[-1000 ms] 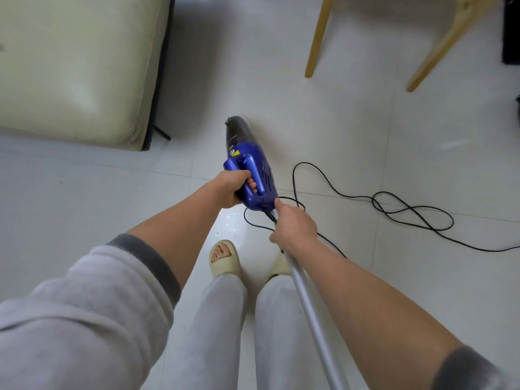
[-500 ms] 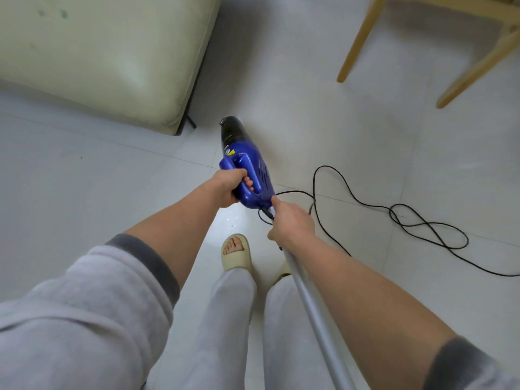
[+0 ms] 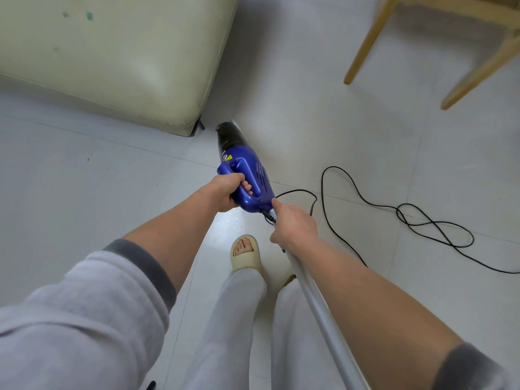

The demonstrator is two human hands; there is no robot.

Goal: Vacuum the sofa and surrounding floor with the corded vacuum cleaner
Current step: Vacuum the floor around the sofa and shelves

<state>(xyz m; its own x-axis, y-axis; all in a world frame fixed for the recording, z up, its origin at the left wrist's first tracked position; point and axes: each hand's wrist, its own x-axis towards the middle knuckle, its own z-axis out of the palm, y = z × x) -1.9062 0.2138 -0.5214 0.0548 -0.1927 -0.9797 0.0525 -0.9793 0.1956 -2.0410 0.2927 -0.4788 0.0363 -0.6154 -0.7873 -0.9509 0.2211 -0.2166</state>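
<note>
Head view, single entry, itemised from the fingers outward.

Item 1. Left hand (image 3: 228, 192): fingers curled fully round the loop handle of the blue vacuum cleaner (image 3: 247, 178); a firm grip is shown.

Item 2. Right hand (image 3: 294, 225): wrapped round the upper end of the silver tube (image 3: 318, 311), forefinger laid toward the blue body. The tube is seen running back toward 5 o'clock beside the right forearm.

Item 3. Vacuum cleaner: held above the tiled floor (image 3: 365, 136), black nose directed toward 12 o'clock, close to the corner of the sofa (image 3: 112, 60). Whether any nozzle touches the floor cannot be told.

Item 4. Cord (image 3: 408, 220): issued from the rear of the body just by the right hand, looped loosely over the tiles at 3 o'clock, crossing itself twice.

Item 5. Slippered foot (image 3: 245, 253): planted at 6 o'clock of the machine. Wooden chair legs (image 3: 368, 40) are noted at 1 o'clock.

Risks assessed:
- Cord likely to be snagged or tightened into a knot if the machine is pushed farther toward 12 o'clock, owing to the crossed loops.
- Tripping is possible if a step is taken toward 3 o'clock.
- Sofa corner or its thin dark leg may be struck by the nose.
- Plug could be pulled out once slack is spent.
</note>
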